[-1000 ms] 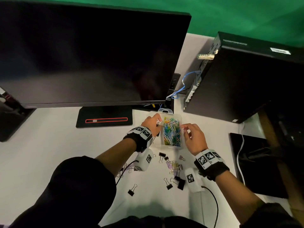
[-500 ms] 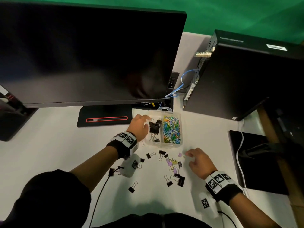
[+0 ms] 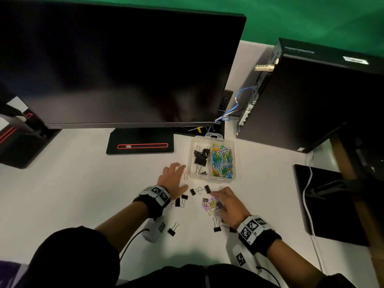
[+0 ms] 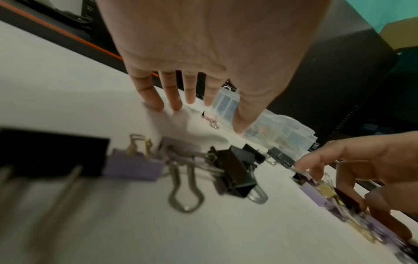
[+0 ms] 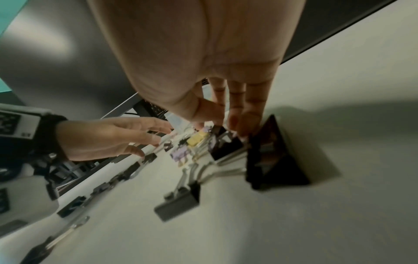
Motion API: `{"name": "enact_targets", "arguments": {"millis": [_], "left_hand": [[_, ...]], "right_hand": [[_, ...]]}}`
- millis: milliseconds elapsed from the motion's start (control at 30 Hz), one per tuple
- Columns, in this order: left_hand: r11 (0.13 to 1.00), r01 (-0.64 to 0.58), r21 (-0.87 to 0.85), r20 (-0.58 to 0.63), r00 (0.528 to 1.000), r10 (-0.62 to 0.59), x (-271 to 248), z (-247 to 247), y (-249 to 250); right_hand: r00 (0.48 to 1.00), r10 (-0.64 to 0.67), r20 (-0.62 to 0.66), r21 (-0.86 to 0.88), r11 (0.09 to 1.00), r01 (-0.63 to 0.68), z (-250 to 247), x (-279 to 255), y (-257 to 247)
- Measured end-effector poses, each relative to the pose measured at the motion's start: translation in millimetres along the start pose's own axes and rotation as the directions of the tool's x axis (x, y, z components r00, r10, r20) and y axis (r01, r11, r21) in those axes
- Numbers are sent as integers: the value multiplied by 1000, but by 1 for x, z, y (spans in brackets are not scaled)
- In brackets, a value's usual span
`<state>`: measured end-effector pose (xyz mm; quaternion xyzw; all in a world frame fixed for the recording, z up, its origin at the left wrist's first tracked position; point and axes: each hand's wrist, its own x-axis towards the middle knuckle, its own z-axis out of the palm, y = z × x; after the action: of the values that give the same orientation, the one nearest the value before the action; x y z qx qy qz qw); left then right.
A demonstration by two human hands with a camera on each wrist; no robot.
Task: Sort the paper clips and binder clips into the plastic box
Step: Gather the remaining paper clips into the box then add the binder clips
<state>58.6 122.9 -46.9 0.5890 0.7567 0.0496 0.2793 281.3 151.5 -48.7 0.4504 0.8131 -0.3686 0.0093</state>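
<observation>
The clear plastic box (image 3: pixel 212 177) stands open near the monitor base. Black binder clips (image 3: pixel 200 156) fill its left compartment and coloured paper clips (image 3: pixel 222 163) its right. My left hand (image 3: pixel 176 173) lies flat and spread just left of the box, fingertips (image 4: pixel 156 105) on the table beside a pale pink binder clip (image 3: pixel 185 176). My right hand (image 3: pixel 218 202) is down on a pile of purple, yellow and black binder clips (image 3: pixel 208 204), thumb and fingers (image 5: pixel 237 121) closing round some of them. More black binder clips (image 3: pixel 199 191) lie loose between the hands.
A large dark monitor (image 3: pixel 124 65) and its stand base (image 3: pixel 141 145) fill the back. A black computer tower (image 3: pixel 311 96) stands right of the box. A black pad (image 3: pixel 328 204) with a white cable (image 3: pixel 307 194) lies at the right edge.
My left hand has drawn back from the box's left compartment to the table beside it. My right hand has slid left onto the clip pile and curled its fingers there.
</observation>
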Motion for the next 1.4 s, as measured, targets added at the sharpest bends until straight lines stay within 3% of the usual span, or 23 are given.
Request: {"name": "enact_targets", "arguments": {"millis": [100,267,533,600,700,833,1067,1400], "left_hand": [[999,-9,37,27,1000,8,7,2,4],[990,-79,118,65,995,72,3,4,1],[942,-284,182,189,950,250,-45,9,-26],[953,-237,189,151,966,210,-56,1,-36],[975,-67,213,105,993,45,-66,-16,-56],[986,49,159,190,979,-80,-82,-24,-75],[999,-20,35,221,975,11,-81,4,-41],[999,-48,-11,159,986,49,-50,14,7]], "right_hand": [[997,39,-63,-19,999,-40,-2,7,-3],[998,-12,-54,-70,998,8,9,11,-11],[992,-119,-33,11,993,119,5,-13,0],[995,-96,-35,-7,995,96,-6,-22,6],[1000,3,30,-59,998,-2,-24,-35,20],[973,153,173,-136,982,-130,-26,-48,31],[983,68,173,-101,994,-51,0,-25,6],[986,-7,169,-39,999,13,16,20,-38]]}}
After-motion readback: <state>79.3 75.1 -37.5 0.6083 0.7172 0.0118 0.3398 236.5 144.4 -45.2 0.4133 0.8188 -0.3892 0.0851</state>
